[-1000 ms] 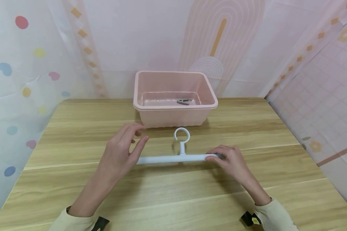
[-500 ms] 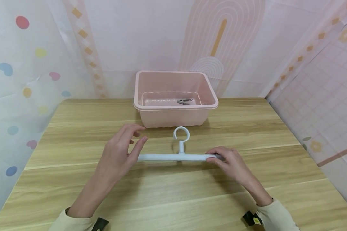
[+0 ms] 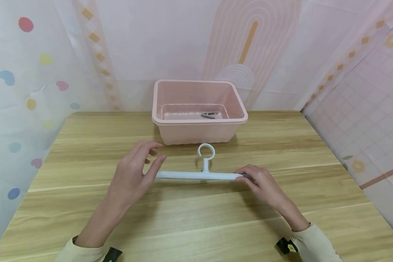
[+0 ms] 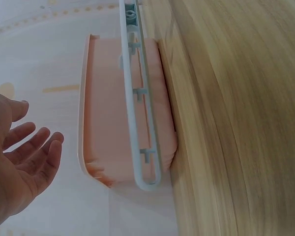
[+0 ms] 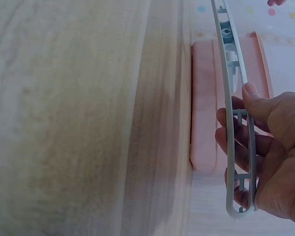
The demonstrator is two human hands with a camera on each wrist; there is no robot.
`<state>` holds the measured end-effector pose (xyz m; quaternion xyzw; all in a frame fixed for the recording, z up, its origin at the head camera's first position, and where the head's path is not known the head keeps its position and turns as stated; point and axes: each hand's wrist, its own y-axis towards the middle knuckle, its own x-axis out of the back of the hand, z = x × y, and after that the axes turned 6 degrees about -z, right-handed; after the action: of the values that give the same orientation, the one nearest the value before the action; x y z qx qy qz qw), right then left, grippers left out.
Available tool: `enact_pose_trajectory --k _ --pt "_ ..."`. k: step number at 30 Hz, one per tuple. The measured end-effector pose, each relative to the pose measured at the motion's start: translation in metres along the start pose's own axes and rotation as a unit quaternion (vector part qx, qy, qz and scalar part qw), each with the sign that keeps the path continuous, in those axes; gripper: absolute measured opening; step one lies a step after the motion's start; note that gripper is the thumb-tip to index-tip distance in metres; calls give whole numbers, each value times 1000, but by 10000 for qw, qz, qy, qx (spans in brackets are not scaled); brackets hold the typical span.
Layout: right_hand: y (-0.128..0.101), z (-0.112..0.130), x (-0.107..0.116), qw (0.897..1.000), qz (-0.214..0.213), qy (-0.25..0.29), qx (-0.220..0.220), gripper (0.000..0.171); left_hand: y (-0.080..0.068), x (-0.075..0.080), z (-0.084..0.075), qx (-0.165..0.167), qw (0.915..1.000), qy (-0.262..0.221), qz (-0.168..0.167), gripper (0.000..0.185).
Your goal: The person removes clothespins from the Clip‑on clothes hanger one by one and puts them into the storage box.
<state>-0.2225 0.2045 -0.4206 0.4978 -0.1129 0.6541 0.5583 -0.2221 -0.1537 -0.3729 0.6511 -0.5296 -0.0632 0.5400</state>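
My right hand (image 3: 263, 185) pinches the right end of a pale plastic hanger (image 3: 196, 175) between thumb and fingers. The hanger is held above the table, its round hook up and its long bar running crosswise. From the wrist views, the hanger's bar (image 4: 146, 123) is a narrow hollow loop with several small pegs inside. My left hand (image 3: 131, 174) hovers by the hanger's left end with fingers loosely bent. In the left wrist view the left hand (image 4: 24, 157) is apart from the hanger and holds nothing. That hand hides the hanger's left end in the head view.
Behind the hanger stands a pink plastic bin (image 3: 199, 133) with a grey clothespin (image 3: 209, 115) on its floor. Patterned cloth (image 3: 150, 40) hangs behind the wooden table (image 3: 196, 225) and along both sides.
The hanger's bar has shifted slightly up in view, more at its left end, so it now slopes a little down to the right. Both hands have barely moved.
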Motion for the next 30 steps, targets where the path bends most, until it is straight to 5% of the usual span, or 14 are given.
enact_pose_trajectory --k 30 --pt "4 -8 -9 9981 489 -228 -298 10 -6 -1 8 80 9999 59 100 38"
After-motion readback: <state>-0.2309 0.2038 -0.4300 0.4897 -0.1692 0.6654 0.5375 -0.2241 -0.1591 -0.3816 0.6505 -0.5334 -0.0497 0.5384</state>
